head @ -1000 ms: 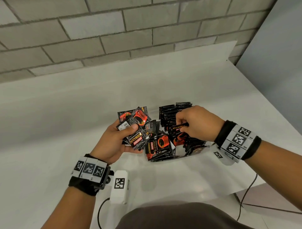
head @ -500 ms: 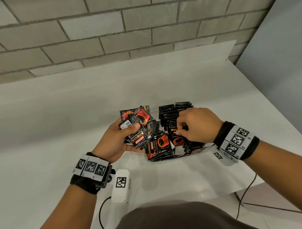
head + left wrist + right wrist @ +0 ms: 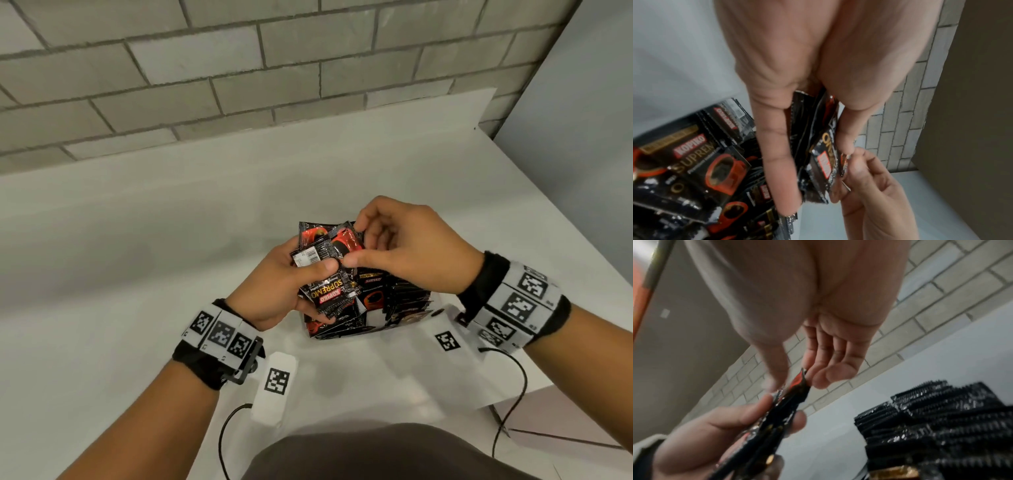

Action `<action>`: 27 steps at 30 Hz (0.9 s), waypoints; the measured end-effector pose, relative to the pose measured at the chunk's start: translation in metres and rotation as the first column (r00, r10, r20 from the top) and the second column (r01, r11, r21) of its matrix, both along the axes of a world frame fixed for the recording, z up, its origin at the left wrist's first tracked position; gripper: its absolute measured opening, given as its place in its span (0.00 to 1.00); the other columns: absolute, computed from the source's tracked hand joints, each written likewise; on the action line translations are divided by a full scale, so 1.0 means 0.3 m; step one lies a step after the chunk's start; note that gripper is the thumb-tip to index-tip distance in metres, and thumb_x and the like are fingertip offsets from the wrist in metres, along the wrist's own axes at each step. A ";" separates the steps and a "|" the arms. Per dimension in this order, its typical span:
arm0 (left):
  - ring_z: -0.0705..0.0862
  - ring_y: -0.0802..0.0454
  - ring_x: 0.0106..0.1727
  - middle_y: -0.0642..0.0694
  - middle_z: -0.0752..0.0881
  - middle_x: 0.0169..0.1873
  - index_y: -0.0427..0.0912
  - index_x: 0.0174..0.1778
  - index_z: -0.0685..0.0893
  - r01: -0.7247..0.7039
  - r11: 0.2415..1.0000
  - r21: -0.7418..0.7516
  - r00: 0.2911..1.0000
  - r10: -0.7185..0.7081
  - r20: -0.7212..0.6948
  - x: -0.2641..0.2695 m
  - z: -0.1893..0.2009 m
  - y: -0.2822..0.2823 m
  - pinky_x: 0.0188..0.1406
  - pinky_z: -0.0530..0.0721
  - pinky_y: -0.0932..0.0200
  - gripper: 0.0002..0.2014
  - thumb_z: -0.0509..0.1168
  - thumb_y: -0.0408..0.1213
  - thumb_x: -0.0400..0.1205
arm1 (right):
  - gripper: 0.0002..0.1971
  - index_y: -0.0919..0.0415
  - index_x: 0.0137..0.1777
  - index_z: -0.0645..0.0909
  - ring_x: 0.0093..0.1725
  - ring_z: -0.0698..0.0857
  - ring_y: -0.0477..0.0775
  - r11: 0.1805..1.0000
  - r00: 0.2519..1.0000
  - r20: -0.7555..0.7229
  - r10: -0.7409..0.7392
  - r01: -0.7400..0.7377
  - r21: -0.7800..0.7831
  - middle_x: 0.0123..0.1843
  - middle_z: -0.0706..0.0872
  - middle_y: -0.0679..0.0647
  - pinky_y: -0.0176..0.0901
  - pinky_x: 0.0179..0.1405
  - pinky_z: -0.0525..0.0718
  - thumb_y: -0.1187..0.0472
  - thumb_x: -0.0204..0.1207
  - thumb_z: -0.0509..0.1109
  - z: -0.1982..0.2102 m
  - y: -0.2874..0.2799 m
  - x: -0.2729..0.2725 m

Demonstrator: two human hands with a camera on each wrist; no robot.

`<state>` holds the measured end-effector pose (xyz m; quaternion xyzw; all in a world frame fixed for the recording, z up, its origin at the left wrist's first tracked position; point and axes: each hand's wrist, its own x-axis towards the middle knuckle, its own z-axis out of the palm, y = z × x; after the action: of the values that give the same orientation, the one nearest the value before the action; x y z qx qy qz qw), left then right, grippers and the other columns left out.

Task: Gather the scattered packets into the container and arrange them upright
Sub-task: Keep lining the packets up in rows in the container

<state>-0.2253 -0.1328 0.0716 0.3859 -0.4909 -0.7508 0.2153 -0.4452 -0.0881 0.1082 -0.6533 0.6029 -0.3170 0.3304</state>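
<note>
My left hand [image 3: 310, 274] grips a fanned bundle of black-and-red coffee packets [image 3: 329, 260] just above the container's left side. My right hand [image 3: 354, 245] pinches the right edge of the top packet [image 3: 799, 381] in that bundle between thumb and fingertips. Under both hands stands the clear container [image 3: 346, 337]. It holds a row of upright packets [image 3: 931, 418] on its right and loose, leaning packets [image 3: 694, 162] on its left. In the left wrist view the bundle [image 3: 818, 146] sits between my thumb and fingers.
The white table [image 3: 137, 257] runs back to a grey brick wall [image 3: 239, 85]. Its right edge [image 3: 565, 260] drops off beside a grey panel. A white tagged box [image 3: 275, 383] with a cable hangs below my left wrist near the table's front.
My right hand left the upright packets in the container and came up and left to the bundle. My left hand carried the bundle a little right, over the container.
</note>
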 end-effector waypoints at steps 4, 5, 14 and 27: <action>0.93 0.34 0.54 0.37 0.90 0.61 0.45 0.73 0.81 0.007 0.999 0.031 0.999 -0.006 -0.032 -0.021 0.013 0.005 0.35 0.93 0.35 0.24 0.72 0.36 0.80 | 0.17 0.54 0.55 0.84 0.34 0.83 0.52 0.997 0.983 0.170 -0.068 0.061 0.048 0.36 0.86 0.52 0.53 0.44 0.85 0.62 0.69 0.84 -0.006 -0.008 -0.027; 0.93 0.35 0.54 0.38 0.90 0.61 0.45 0.73 0.81 0.001 0.999 0.039 0.999 0.000 -0.039 -0.021 0.013 0.005 0.34 0.92 0.36 0.24 0.72 0.36 0.79 | 0.18 0.55 0.58 0.84 0.34 0.83 0.53 0.997 0.978 0.197 -0.069 0.058 0.060 0.36 0.86 0.54 0.53 0.45 0.85 0.65 0.70 0.83 -0.004 -0.006 -0.035; 0.93 0.37 0.52 0.40 0.91 0.61 0.43 0.72 0.81 -0.110 0.993 0.037 0.993 0.111 -0.025 0.000 0.000 -0.001 0.30 0.92 0.40 0.21 0.71 0.34 0.81 | 0.34 0.44 0.73 0.76 0.37 0.86 0.62 0.994 0.997 0.073 0.030 -0.038 0.105 0.57 0.82 0.48 0.54 0.45 0.91 0.69 0.69 0.80 -0.008 0.025 -0.022; 0.93 0.34 0.50 0.36 0.91 0.59 0.41 0.70 0.82 -0.197 0.977 -0.076 0.980 0.195 -0.034 0.019 0.017 -0.034 0.34 0.92 0.37 0.19 0.71 0.33 0.83 | 0.08 0.50 0.45 0.83 0.35 0.86 0.49 0.982 0.976 -0.210 0.052 -0.012 0.189 0.38 0.89 0.49 0.55 0.42 0.87 0.62 0.71 0.78 -0.027 0.036 0.009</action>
<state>-0.2195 -0.1430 0.0765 0.4138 -0.4770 -0.7109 0.3097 -0.4425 -0.0774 0.1000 -0.6594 0.6515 -0.1815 0.3283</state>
